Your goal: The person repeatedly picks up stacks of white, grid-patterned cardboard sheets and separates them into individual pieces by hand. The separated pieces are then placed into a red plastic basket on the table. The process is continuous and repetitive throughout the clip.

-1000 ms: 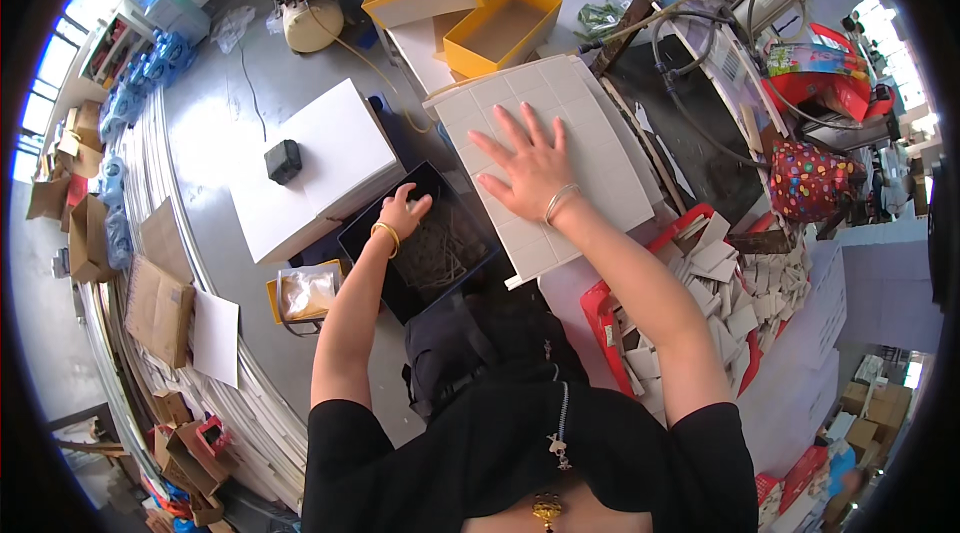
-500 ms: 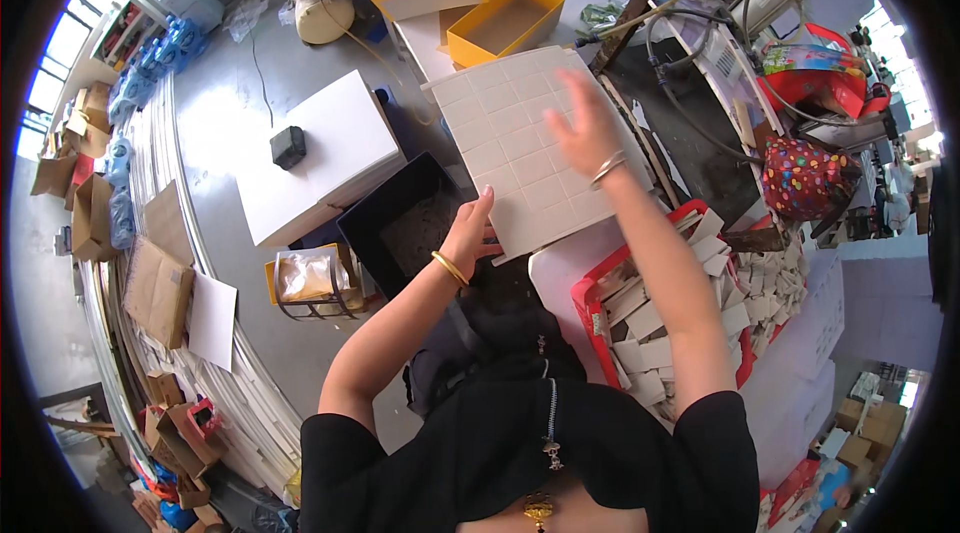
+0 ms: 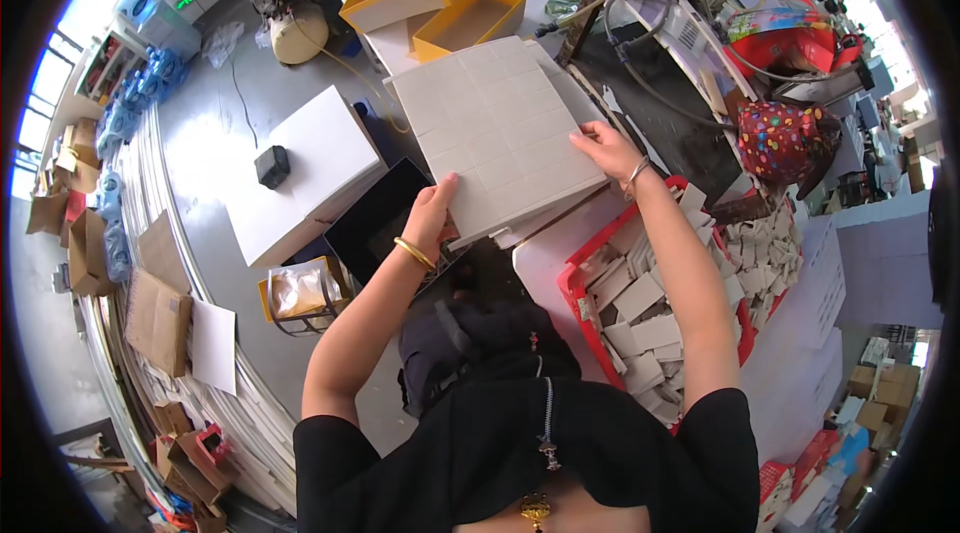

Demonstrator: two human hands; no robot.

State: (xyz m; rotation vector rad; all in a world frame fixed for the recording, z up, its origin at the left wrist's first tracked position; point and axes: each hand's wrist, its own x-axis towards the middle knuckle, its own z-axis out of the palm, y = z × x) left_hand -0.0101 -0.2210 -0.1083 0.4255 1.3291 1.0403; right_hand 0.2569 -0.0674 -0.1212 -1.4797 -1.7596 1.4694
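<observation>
A pale grey board (image 3: 500, 133), scored into a grid of rectangles, is held between my hands. My left hand (image 3: 433, 213) grips its near left edge, thumb on top and fingers partly hidden below. At the right edge, my right hand (image 3: 608, 150) pinches the board with the thumb over the surface; most of its fingers are out of sight behind the edge. Beneath it, slightly to the right, show the edges of another pale board (image 3: 565, 78).
A red basket (image 3: 572, 283) of small pale board pieces stands near right. Two yellow-rimmed boxes (image 3: 470, 21) lie beyond the board. On the left are a black bin (image 3: 365, 223) and a white stack (image 3: 310, 158) topped by a small black block (image 3: 272, 167). Hoses (image 3: 640, 73) run at far right.
My right hand has come down from above the board to its right edge. The top board has shifted off the one below, whose edges now show. My left hand keeps to the near left edge.
</observation>
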